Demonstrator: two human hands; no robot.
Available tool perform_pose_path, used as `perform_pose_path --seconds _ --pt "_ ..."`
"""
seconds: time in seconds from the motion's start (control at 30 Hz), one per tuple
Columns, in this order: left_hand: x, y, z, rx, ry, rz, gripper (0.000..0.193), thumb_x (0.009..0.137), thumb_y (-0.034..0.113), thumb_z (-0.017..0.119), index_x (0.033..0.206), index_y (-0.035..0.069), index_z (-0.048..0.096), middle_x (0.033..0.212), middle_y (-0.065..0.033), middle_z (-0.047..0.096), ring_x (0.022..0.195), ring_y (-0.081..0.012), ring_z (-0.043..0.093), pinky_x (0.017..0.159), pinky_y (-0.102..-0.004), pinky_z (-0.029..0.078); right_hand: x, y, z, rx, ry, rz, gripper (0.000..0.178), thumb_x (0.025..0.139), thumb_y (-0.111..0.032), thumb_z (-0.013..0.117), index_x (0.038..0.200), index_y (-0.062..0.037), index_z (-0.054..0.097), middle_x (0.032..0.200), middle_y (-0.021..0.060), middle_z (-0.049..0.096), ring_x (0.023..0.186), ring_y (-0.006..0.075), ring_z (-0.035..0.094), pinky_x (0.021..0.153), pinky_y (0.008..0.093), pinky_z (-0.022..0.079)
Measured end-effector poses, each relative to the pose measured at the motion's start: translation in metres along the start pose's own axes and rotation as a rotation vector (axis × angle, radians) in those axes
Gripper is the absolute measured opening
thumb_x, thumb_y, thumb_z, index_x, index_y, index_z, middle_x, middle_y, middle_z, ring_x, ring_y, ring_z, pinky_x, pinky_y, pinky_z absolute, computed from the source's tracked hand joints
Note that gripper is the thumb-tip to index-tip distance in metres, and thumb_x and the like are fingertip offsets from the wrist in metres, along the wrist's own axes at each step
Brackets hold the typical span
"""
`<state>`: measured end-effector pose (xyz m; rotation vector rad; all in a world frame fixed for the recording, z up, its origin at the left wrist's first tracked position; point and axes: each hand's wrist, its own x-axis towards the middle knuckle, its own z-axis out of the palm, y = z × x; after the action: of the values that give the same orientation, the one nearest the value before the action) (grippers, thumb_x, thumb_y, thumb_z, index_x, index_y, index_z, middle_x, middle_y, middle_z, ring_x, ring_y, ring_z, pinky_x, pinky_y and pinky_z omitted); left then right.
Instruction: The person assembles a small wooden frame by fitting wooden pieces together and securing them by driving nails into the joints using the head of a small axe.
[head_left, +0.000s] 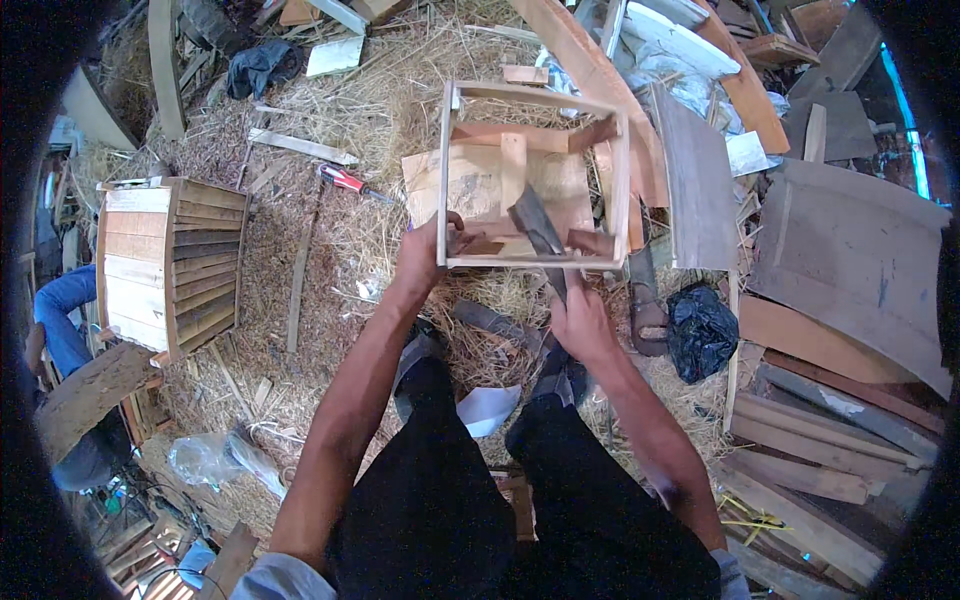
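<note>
An open wooden frame box [620,180] made of thin pale slats stands on the straw in front of me. My left hand [428,250] grips its near left corner post. My right hand [580,318] holds the handle of a hatchet-like tool [537,228], whose dark blade reaches up into the frame over the near bottom slat. Inside the frame lie brown wood pieces [500,135] and a flat sheet of cardboard [470,185]. My legs in dark trousers are below.
A finished slatted wooden crate [175,260] stands at the left. A red-handled screwdriver [345,180] lies on the straw. A hand saw [645,300] and a black plastic bag [700,330] lie at the right, beside stacked boards [850,250]. A person in blue sits at the far left [60,310].
</note>
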<state>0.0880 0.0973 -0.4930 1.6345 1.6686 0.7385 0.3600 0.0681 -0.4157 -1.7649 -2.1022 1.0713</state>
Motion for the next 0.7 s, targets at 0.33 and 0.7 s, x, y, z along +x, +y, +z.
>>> perform_pose_path --seconds 0.33,0.7 --pt "-0.011 0.050 0.034 -0.307 0.013 -0.166 0.024 0.088 0.016 0.074 0.099 0.003 0.057 0.079 -0.0116 0.071 0.078 -0.0156 0.072 0.063 -0.0294 0.055 0.010 0.006 0.004 0.107 0.145 -0.035 0.056 0.087 -0.006 0.056 0.137 0.0097 0.037 0.112 0.0381 0.058 0.102 0.0527 0.059 0.087 0.0520 0.049" --pt "-0.010 0.031 0.038 0.116 -0.210 -0.099 0.043 0.088 0.038 0.067 0.116 0.009 0.052 0.085 -0.0198 0.069 0.078 -0.0410 0.068 0.065 -0.0473 0.055 -0.004 0.023 0.009 0.026 0.195 -0.066 0.057 0.089 -0.009 0.056 0.140 0.0078 0.035 0.112 0.0382 0.058 0.099 0.0515 0.060 0.083 0.0526 0.050"
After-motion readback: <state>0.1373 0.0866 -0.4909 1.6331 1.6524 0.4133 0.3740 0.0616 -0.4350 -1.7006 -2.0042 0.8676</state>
